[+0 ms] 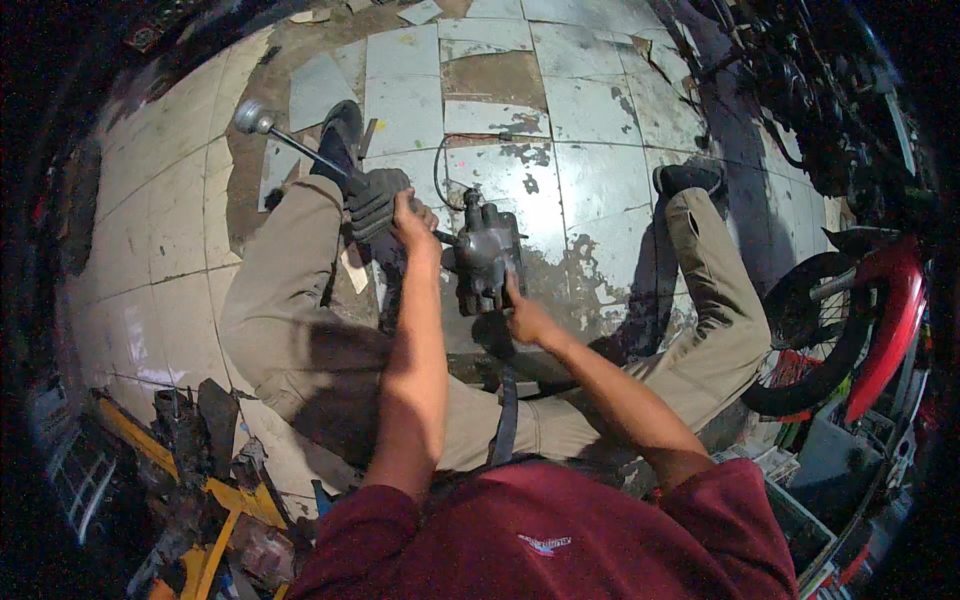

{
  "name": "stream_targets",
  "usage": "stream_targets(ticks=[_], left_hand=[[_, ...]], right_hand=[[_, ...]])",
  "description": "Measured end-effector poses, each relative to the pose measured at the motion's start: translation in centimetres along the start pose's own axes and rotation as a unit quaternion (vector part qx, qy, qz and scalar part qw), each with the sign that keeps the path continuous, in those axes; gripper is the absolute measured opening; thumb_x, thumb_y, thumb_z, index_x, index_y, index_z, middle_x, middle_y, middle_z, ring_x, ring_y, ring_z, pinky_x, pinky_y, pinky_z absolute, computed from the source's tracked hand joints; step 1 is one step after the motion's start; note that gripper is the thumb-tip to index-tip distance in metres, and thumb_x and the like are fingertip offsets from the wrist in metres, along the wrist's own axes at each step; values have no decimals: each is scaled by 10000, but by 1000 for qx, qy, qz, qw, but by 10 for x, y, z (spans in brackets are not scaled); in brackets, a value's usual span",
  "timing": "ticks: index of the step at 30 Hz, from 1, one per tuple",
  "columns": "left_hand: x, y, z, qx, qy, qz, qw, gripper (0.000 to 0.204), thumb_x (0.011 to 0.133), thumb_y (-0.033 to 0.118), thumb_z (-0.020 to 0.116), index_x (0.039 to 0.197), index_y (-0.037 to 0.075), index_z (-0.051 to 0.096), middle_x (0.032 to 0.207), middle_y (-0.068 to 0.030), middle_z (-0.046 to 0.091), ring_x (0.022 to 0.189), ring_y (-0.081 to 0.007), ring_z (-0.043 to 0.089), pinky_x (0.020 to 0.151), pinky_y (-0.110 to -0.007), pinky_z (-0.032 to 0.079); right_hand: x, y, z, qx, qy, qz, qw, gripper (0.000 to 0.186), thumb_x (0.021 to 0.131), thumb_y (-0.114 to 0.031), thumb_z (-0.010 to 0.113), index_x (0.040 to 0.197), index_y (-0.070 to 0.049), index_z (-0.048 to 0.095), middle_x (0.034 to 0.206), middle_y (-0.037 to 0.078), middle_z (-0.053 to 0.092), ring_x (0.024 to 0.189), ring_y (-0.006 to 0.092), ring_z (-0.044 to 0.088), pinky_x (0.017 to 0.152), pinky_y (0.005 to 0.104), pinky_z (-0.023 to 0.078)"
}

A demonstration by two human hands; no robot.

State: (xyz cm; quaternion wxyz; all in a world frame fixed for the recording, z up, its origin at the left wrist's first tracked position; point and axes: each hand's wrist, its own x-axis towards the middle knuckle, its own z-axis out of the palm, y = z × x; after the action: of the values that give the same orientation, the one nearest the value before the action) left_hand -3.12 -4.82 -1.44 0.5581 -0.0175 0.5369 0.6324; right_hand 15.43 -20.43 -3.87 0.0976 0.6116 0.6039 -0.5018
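Note:
My left hand (414, 222) is closed round the inner end of a dark ribbed part (376, 206). From its far side a metal rod (303, 147) runs up and left to a round silver end (252, 117). Between my legs is a dark metal casing (487, 255) with short stubs, joined or close to the ribbed part on its left. My right hand (532, 322) is at the casing's lower right, the index finger lying along its side and the others curled, partly hidden. A thin black cable or hose (437, 165) curves above the casing.
Worn, broken tiles (600, 165) cover the floor between my spread legs. On the right stand a wheel (815, 335) and a red fender (893, 320). Yellow metal parts (240, 497) and scrap lie at the lower left, bins (840, 470) at the lower right. Dark machinery (790, 70) fills the upper right.

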Motion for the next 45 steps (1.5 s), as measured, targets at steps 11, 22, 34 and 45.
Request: stream_targets(ticks=[11, 22, 34, 45], left_hand=[[5, -1, 2, -6, -13, 6, 1000, 223, 755, 275, 557, 662, 133, 412, 497, 38, 244, 368, -90, 218, 361, -259, 180], [8, -5, -5, 2, -18, 2, 1000, 247, 746, 276, 558, 631, 144, 385, 487, 41, 252, 351, -95, 237, 343, -263, 181], [5, -1, 2, 12, 46, -10, 999, 207, 737, 280, 580, 692, 118, 458, 505, 34, 284, 374, -96, 268, 357, -256, 209], [5, -5, -1, -6, 25, 4, 1000, 196, 737, 262, 578, 711, 107, 462, 502, 39, 256, 374, -104, 241, 355, -264, 207]], right_hand=[[18, -4, -5, 40, 59, -15, 997, 911, 744, -67, 515, 1406, -153, -105, 843, 300, 597, 759, 466, 573, 695, 501, 451], [8, -2, 3, 49, 41, -32, 997, 924, 753, -67, 526, 1400, -151, -129, 905, 308, 588, 794, 468, 568, 728, 500, 446], [-2, 10, 15, -7, 76, -58, 995, 879, 761, -77, 481, 1401, -136, -119, 912, 312, 582, 783, 484, 556, 723, 507, 441], [-1, 11, 17, 51, 74, -61, 994, 834, 779, -80, 484, 1408, -132, -62, 865, 322, 579, 809, 481, 552, 725, 507, 438]])
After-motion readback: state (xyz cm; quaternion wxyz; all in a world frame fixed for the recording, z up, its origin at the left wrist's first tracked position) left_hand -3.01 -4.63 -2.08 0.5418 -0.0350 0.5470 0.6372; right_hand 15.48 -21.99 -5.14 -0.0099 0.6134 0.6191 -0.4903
